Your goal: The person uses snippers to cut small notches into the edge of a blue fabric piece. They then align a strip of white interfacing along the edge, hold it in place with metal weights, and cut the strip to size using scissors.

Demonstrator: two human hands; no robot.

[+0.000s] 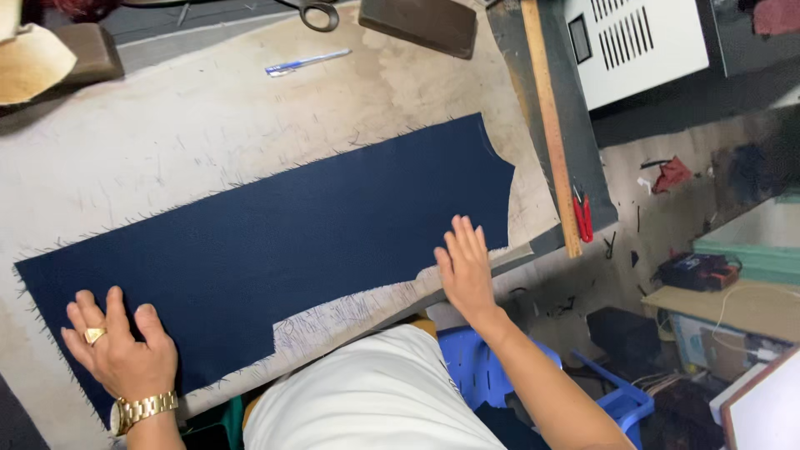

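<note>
A long piece of dark navy fabric (283,225) with frayed edges lies flat on a worn, chalk-marked worktable (183,125). My left hand (121,346), with a gold ring and a gold watch, presses flat on the fabric's near left end. Resting palm down on the fabric's near right edge is my right hand (465,267), fingers together and stretched out. Neither hand holds anything.
A blue pen (307,62), scissors (312,12) and a dark block (421,23) lie at the table's far side. A long wooden ruler (552,125) runs along the right edge, with red snips (582,217) beside it. A blue plastic stool (492,367) stands below.
</note>
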